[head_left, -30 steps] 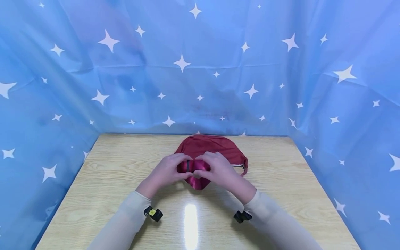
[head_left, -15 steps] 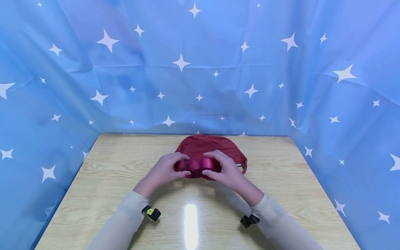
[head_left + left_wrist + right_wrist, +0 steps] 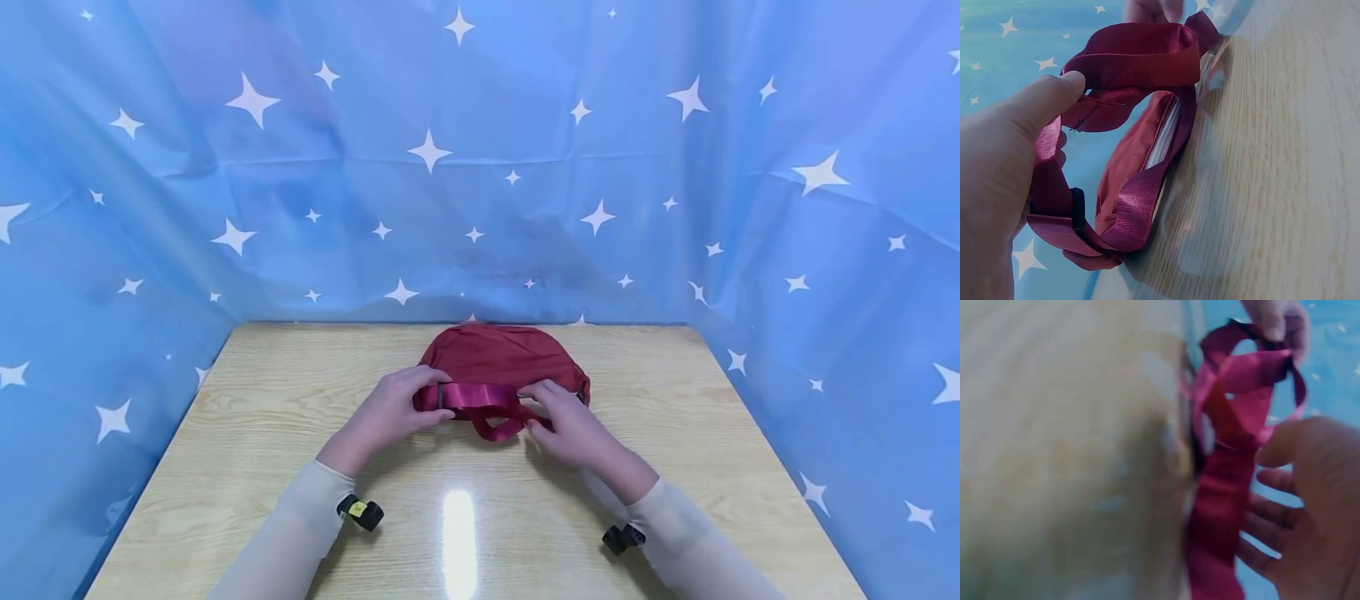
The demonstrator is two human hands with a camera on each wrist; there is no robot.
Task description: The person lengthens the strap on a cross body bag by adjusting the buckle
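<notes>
A dark red waist bag [image 3: 502,354] lies near the table's back edge, its white-edged zip [image 3: 1163,140] visible in the left wrist view. Its shiny magenta strap [image 3: 480,395] is bent into loops in front of it. My left hand [image 3: 393,408] grips the strap at the left, beside a black slider [image 3: 1078,209]. At the right, my right hand [image 3: 573,425] has its thumb and fingers around another stretch of the strap. The right wrist view is blurred; there the strap [image 3: 1216,519] runs past the fingers, which are partly behind it.
The pale wooden table [image 3: 315,350] extends on both sides of the bag and in front of it. A blue curtain [image 3: 345,208] with white stars rises along the back and both sides. Black wrist cameras [image 3: 360,512] sit over both sleeves.
My right hand has moved right, away from the left hand, and a low strap loop now shows between them. The left hand has shifted slightly left, still gripping the strap. The bag stays put.
</notes>
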